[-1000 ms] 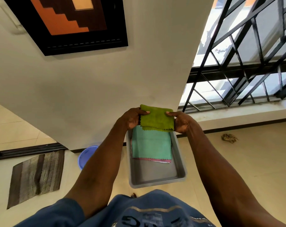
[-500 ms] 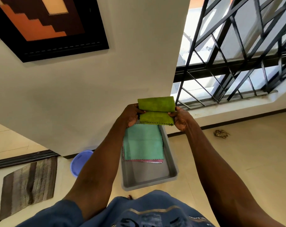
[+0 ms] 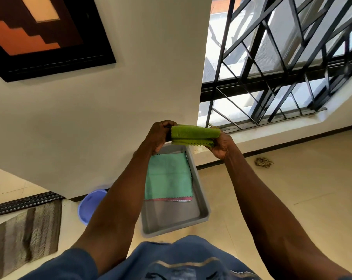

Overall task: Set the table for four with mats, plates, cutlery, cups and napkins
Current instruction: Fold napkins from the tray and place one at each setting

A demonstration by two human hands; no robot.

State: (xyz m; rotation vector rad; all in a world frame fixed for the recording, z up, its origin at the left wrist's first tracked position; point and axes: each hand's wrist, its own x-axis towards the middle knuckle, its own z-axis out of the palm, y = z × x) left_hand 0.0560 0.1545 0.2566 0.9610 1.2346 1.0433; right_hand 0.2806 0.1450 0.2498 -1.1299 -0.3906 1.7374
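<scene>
A lime-green napkin (image 3: 194, 135) is folded into a narrow band and held up in the air between both hands. My left hand (image 3: 160, 134) grips its left end and my right hand (image 3: 221, 145) grips its right end. Below them a grey tray (image 3: 199, 215) rests on the floor by the wall. In it lies a teal napkin (image 3: 168, 176) on top of a pink-edged one whose rim peeks out at the near side.
A purple plastic basin (image 3: 89, 206) sits left of the tray at the wall's foot. A striped floor mat (image 3: 24, 237) lies at the far left. A crumpled scrap (image 3: 263, 162) lies on the tiled floor at the right, under the barred window (image 3: 282, 67).
The green napkin has been folded over from a square into a narrow band and raised higher above the tray. The view has tilted slightly.
</scene>
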